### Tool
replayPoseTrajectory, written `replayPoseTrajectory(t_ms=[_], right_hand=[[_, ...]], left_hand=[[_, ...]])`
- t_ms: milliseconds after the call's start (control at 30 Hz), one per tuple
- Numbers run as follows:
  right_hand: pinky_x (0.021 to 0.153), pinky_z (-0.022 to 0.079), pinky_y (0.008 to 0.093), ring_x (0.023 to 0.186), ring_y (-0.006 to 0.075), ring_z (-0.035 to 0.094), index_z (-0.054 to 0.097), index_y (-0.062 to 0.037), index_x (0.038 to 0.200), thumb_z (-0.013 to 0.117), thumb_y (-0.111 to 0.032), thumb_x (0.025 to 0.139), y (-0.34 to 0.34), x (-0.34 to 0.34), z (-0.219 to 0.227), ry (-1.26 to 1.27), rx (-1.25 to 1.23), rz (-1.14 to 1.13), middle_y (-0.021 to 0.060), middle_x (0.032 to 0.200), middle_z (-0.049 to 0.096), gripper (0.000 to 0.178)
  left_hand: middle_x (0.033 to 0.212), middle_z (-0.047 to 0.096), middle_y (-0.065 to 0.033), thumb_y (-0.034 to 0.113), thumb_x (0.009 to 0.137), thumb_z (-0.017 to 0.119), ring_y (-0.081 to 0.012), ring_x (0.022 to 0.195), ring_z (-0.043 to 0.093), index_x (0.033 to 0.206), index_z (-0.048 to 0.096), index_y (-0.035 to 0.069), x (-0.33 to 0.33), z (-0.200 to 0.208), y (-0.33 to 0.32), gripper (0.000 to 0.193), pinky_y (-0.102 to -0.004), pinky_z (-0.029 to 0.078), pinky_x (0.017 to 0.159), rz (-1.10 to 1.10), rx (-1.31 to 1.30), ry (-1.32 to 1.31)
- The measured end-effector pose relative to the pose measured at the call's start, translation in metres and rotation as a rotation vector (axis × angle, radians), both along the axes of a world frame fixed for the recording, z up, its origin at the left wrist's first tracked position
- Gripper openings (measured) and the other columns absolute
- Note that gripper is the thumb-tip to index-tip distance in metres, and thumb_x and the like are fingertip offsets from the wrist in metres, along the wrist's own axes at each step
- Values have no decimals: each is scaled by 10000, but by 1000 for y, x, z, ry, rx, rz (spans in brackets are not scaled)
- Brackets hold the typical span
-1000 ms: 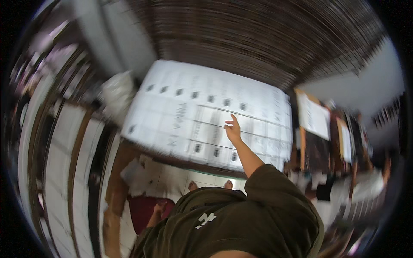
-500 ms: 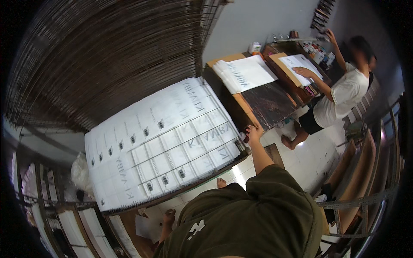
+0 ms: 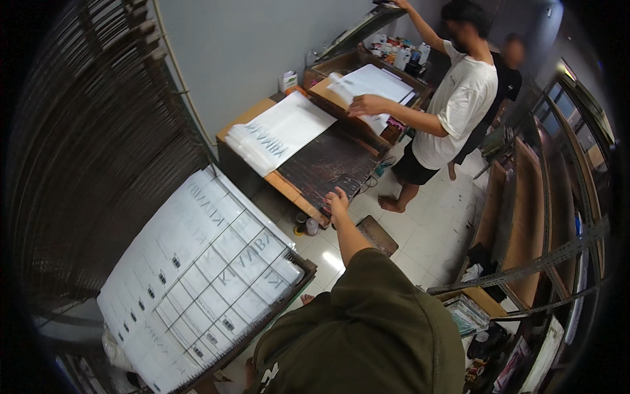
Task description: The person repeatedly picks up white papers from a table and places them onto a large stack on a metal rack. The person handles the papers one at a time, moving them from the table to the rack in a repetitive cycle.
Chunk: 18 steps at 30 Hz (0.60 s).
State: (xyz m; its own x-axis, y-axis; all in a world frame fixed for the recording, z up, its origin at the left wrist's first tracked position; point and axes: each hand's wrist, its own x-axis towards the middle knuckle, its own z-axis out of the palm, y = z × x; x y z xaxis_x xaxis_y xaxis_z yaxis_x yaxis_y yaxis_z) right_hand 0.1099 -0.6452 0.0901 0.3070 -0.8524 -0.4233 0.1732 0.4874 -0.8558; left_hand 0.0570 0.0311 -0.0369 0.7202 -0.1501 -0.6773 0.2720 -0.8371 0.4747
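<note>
Change: the view is swinging off the wire drying rack (image 3: 216, 289), where the right hand (image 3: 338, 199) was pressing on the printed sheets a second ago; that hand is now reaching toward the dark print table (image 3: 328, 164).
Meaning: work is probably shifting from rack to table.
Right hand: fingers spread and empty, hovering at the table's near edge.
Left hand: out of sight.
Printed sheet (image 3: 279, 134): lying on the table's far end.
Co-worker's hand (image 3: 364, 105): pressing paper beyond the table.
</note>
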Motion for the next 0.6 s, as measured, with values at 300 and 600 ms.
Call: replayPoseTrajectory(t_ms=[300,600], right_hand=[[950,328,490,1298,261,248,98,-194,1405,645,-368,797,-8,29,-6,-313,103,83,86,1420,258,836],[872,395,466,1153,281,392,470,-92,1207,674,-453,711,8,71,-66,412,-310,17,98,1211,462,647]], left_hand=[[928,634,-184,349,813,578,-281,823,624,1104,561,37,12,56,-20,427,-376,480,728,50,-75,-48],[984,625,-170,405,827,539,-270,838,622,1140,540,46,-21,84,7,476,-368,471,753,127,44,-22]])
